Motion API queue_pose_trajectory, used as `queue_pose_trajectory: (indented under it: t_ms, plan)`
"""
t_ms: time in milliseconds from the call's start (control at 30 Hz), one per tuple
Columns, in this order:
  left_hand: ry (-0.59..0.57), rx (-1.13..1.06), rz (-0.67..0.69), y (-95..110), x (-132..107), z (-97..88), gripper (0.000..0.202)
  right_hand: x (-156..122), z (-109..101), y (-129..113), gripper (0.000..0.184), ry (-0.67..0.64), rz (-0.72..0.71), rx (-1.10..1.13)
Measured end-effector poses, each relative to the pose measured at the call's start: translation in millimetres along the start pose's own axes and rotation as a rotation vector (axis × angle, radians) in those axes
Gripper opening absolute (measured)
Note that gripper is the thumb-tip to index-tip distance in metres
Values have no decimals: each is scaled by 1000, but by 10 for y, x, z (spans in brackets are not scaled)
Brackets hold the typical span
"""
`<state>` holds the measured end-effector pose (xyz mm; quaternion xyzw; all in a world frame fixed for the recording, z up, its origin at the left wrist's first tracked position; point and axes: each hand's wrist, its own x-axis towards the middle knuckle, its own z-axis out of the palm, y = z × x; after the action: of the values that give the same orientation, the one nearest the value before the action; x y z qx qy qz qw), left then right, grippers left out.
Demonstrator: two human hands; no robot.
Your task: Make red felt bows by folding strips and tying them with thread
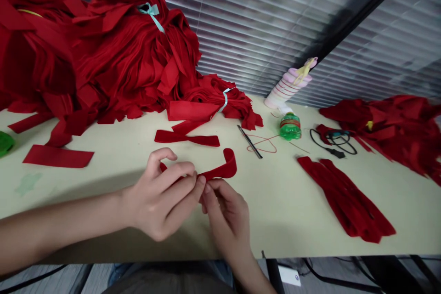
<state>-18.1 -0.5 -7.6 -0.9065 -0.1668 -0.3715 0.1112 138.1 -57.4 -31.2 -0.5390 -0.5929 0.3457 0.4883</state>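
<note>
Between my two hands is a red ribbon bow (220,171), its right loop curling up beyond my fingers and its left loop mostly hidden. My left hand (168,197) pinches the bow's middle from the left, fingers bent. From below, my right hand (227,213) meets it with thumb and fingertips pressed together at the same spot. Whether a thread runs there is too small to see. Just behind my hands lies another flat red ribbon bow (187,138), narrowed at its middle. A black pen-like stick (250,141) rests to its right.
Large bundles of red ribbon (131,55) fill the back left. A green thread spool (290,126) trails red thread beside a pink-white roll (287,87). On the right lie ribbon strips (347,200), a black cable (333,141) and another red pile (396,128). Blinds (258,18) stand behind.
</note>
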Motion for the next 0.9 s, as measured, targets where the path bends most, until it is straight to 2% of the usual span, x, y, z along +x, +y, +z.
queue_pose_trajectory:
  t_ms: [100,200,400,533,733,800,900]
  plan:
    - [17,-25,-41,6,-25,22,21,-27,-16,4,17,-7,-90,-78]
    - [15,-103,-125,-19,-32,67,22,-37,-5,19,20,59,-106,-57]
    - [80,-352,-385,29,43,97,15,-26,83,52,22,144,-93,75]
    - [117,-653,-661,91,43,123,16,-58,123,117,19,190,-66,112]
    - [-25,-897,-968,156,45,98,18,-80,183,139,19,296,-48,208]
    - [-52,-960,-990,145,57,80,17,-58,199,112,19,332,-56,282]
    - [-144,-1042,-917,80,82,48,13,-73,198,134,17,299,-48,351]
